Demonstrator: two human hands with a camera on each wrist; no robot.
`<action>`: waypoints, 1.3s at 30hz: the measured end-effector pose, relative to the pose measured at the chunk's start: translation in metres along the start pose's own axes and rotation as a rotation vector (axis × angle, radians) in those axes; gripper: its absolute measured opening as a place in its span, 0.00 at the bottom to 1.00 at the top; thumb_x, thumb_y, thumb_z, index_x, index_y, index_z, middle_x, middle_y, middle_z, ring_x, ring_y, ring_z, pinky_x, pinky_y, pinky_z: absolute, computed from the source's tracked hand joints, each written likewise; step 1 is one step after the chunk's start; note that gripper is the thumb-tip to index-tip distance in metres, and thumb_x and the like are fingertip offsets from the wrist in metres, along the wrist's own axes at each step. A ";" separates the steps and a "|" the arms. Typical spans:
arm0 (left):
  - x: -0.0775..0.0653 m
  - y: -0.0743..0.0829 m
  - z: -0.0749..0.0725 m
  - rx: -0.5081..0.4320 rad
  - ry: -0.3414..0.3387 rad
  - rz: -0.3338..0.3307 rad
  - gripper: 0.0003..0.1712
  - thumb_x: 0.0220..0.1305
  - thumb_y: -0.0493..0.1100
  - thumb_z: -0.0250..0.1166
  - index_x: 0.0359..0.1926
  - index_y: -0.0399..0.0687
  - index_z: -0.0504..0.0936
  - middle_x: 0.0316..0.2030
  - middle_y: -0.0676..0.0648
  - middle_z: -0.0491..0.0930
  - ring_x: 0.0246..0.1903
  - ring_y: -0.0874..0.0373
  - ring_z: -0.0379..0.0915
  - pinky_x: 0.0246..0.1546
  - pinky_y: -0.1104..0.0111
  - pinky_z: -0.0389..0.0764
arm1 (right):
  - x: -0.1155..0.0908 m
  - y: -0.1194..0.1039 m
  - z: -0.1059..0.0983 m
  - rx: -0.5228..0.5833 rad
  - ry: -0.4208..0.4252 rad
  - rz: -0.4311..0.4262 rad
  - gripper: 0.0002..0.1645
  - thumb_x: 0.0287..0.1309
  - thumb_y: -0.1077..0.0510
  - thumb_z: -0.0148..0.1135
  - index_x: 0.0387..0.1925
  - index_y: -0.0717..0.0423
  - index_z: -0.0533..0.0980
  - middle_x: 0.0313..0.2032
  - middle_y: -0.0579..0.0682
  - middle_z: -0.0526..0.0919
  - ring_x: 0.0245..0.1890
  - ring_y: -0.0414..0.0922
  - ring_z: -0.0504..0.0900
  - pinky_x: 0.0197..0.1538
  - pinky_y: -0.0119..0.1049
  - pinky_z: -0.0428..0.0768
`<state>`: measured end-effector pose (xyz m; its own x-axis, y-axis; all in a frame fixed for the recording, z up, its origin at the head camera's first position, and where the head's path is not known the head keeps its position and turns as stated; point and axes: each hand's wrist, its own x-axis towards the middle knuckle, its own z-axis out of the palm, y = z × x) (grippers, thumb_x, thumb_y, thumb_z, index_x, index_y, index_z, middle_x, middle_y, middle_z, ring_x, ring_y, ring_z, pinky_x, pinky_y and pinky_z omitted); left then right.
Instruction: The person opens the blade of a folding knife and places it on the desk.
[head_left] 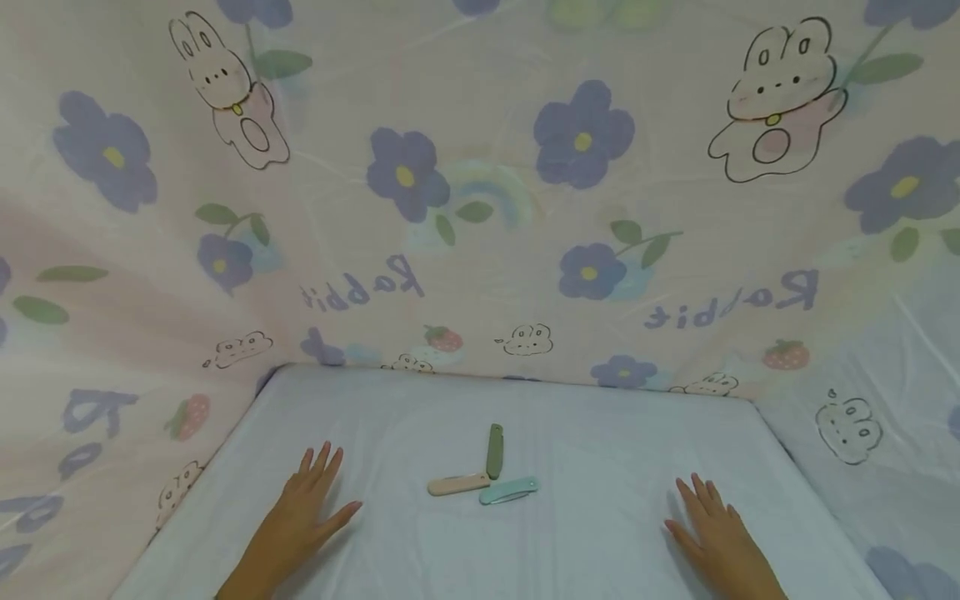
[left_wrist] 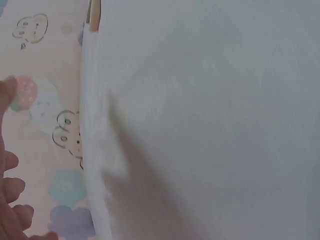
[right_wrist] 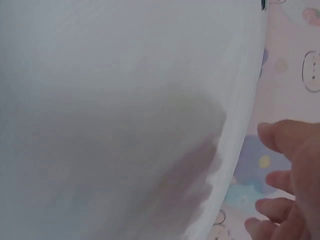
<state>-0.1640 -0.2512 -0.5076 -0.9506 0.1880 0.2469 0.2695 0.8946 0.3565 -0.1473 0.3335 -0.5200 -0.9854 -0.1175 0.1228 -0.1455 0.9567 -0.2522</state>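
Note:
Three slim folded blades with coloured handles lie close together mid-table in the head view. The green one [head_left: 495, 452] points away from me, the beige one [head_left: 458, 484] lies crosswise at left, and the mint one [head_left: 509, 491] sits at right with a thin metallic edge showing. To their left is my left hand [head_left: 298, 510], palm down, fingers extended and thumb spread. My right hand [head_left: 712, 527] is farther off to their right, also with fingers extended. Both hands are empty and apart from the blades. In the left wrist view, the beige handle [left_wrist: 94, 16] shows at the top edge.
A white-covered table [head_left: 390, 550] lies below the hands. Printed fabric [head_left: 495, 250] with rabbits, flowers and lettering hangs behind the table and along both sides. Hand shadows fall on the white cover in both wrist views.

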 end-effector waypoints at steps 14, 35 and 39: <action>0.018 0.057 0.019 -0.047 0.235 0.296 0.31 0.55 0.45 0.68 0.60 0.48 0.73 0.58 0.48 0.73 0.54 0.55 0.71 0.47 0.63 0.78 | 0.002 -0.046 -0.005 -0.009 0.184 -0.178 0.25 0.52 0.56 0.67 0.53 0.57 0.74 0.55 0.56 0.75 0.56 0.55 0.71 0.53 0.53 0.74; 0.028 0.121 0.056 -0.294 0.050 0.169 0.22 0.55 0.43 0.69 0.51 0.47 0.79 0.50 0.52 0.75 0.43 0.60 0.76 0.42 0.70 0.80 | 0.033 -0.095 0.020 0.193 0.014 -0.205 0.20 0.57 0.60 0.63 0.52 0.54 0.76 0.49 0.47 0.79 0.52 0.46 0.76 0.53 0.42 0.75; 0.034 0.127 0.063 -0.302 0.025 0.203 0.20 0.57 0.43 0.67 0.51 0.46 0.78 0.49 0.51 0.76 0.44 0.58 0.75 0.42 0.68 0.80 | 0.040 -0.105 0.023 0.198 0.011 -0.221 0.19 0.57 0.60 0.63 0.51 0.54 0.76 0.48 0.47 0.79 0.51 0.45 0.76 0.53 0.42 0.76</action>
<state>-0.1713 -0.1057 -0.5109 -0.8699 0.3367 0.3604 0.4895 0.6791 0.5470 -0.1739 0.2218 -0.5104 -0.9269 -0.3134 0.2063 -0.3723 0.8372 -0.4007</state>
